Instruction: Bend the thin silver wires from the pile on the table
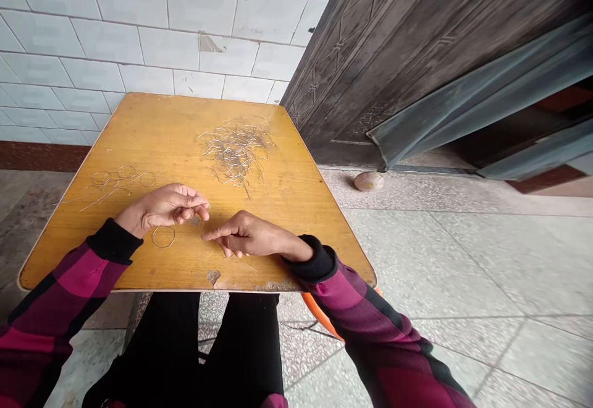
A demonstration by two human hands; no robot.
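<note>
My left hand (169, 207) rests on the yellow wooden table (139, 142), its fingers curled and pinched together at the tips on something too thin to make out. A thin wire ring (164, 237) lies on the table just below it. My right hand (245, 237) lies close by, index finger stretched toward the left hand's fingertips, the other fingers curled under. A loose pile of thin wire pieces (236, 148) sits at the far middle of the table. Several finished wire rings and straight wires (118, 179) lie at the left.
The table's near edge is chipped (214, 276). A white tiled wall (139, 25) stands behind it, and a dark carved door (417, 55) to the right. A small round ball (369, 180) lies on the speckled floor. An orange rim (319, 316) shows under the table.
</note>
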